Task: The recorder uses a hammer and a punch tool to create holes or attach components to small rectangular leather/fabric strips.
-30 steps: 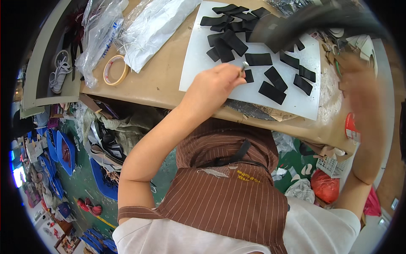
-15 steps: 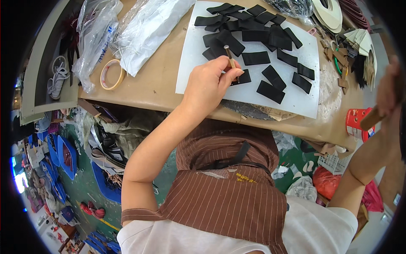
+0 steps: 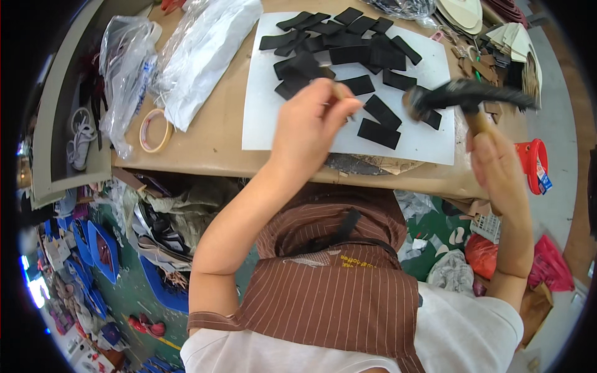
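My left hand (image 3: pixel 305 127) is closed in a pinch round a slim punch (image 3: pixel 339 93), a short rod partly hidden by the fingers. It is over the near middle of a white board (image 3: pixel 258 127). My right hand (image 3: pixel 497 163) grips the wooden handle of a hammer (image 3: pixel 466 94), raised over the board's right side, its dark head slightly blurred. Many flat black strips (image 3: pixel 379 133) lie on the board, piled toward the back and scattered singly nearer me. What lies directly beneath the punch is hidden by my left hand.
Left of the board are a roll of tape (image 3: pixel 155 130) and clear plastic bags (image 3: pixel 202 68). A red tub (image 3: pixel 528 163) stands by the table's right edge. Brown scraps (image 3: pixel 482 65) and stacked pale pieces (image 3: pixel 509 42) lie at the back right.
My right hand has swung the hammer inward from the far right to above the board. My left hand still pinches the punch, now lower and less visible. The whole view has shifted slightly.
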The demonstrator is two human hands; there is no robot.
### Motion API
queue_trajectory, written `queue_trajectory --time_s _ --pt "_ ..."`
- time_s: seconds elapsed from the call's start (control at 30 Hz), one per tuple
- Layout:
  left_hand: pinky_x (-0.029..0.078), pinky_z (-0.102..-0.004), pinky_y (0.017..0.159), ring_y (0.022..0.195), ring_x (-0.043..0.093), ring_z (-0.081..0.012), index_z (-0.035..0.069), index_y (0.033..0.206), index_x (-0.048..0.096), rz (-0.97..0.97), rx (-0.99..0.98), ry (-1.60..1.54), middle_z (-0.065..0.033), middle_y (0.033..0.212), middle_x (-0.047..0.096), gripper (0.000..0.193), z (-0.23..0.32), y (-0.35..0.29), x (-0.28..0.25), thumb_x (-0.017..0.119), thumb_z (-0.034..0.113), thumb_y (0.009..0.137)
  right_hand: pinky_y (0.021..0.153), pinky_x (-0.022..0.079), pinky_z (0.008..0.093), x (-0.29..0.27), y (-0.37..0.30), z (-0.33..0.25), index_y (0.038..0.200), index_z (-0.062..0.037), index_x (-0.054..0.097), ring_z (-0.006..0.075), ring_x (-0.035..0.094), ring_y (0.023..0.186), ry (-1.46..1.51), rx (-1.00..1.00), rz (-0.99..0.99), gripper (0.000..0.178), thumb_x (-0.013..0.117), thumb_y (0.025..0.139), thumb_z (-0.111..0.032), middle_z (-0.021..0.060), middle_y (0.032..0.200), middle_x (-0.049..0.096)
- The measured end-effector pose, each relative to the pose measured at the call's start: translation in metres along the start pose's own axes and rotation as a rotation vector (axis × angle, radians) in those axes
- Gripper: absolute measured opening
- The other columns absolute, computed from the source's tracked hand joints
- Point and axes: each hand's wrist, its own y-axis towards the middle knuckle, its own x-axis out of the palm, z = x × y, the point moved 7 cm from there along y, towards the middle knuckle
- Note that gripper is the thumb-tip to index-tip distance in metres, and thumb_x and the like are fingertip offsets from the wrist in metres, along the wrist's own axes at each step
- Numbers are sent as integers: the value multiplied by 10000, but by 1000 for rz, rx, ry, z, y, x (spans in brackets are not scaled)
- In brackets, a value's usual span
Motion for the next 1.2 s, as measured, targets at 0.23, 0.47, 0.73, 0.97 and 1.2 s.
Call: queue_trajectory --time_s 0.23,0.47,0.73,0.97,1.2 --pt "495 -244 594 645 609 -100 -6 861 591 -194 40 363 -46 738 652 138 1 7 37 660 110 889 492 339 394 24 -11 33 855 1 467 326 375 499 -312 5 -91 277 524 965 -246 191 576 398" --pt "560 -234 650 737 638 -89 -12 944 612 -248 -89 201 -42 836 670 85 -5 6 44 617 66 911 485 348 422 29 -9 38 861 -2 486 398 427 512 -367 -116 -98 294 544 960 -273 204 570 441" --pt "566 -249 621 720 653 -131 -36 866 522 -198 -203 -15 -78 886 658 143 -15 2 42 599 70 923 498 339 322 -6 -10 31 906 3 520 175 405 518 -291 -113 43 264 511 981 -250 103 603 430" --pt "556 -261 607 698 649 -136 -25 866 531 -205 -158 62 -83 866 665 137 -17 2 42 609 76 915 474 336 243 -105 -14 -38 968 -29 603 76 425 562 9 -232 226 253 478 1004 -245 -19 679 510" --pt "518 -317 585 702 631 -254 -4 906 541 -197 201 405 -116 809 624 130 3 -2 44 646 66 874 407 336 200 -87 4 5 1070 -22 552 74 434 454 361 -260 63 259 540 976 -264 2 585 501"
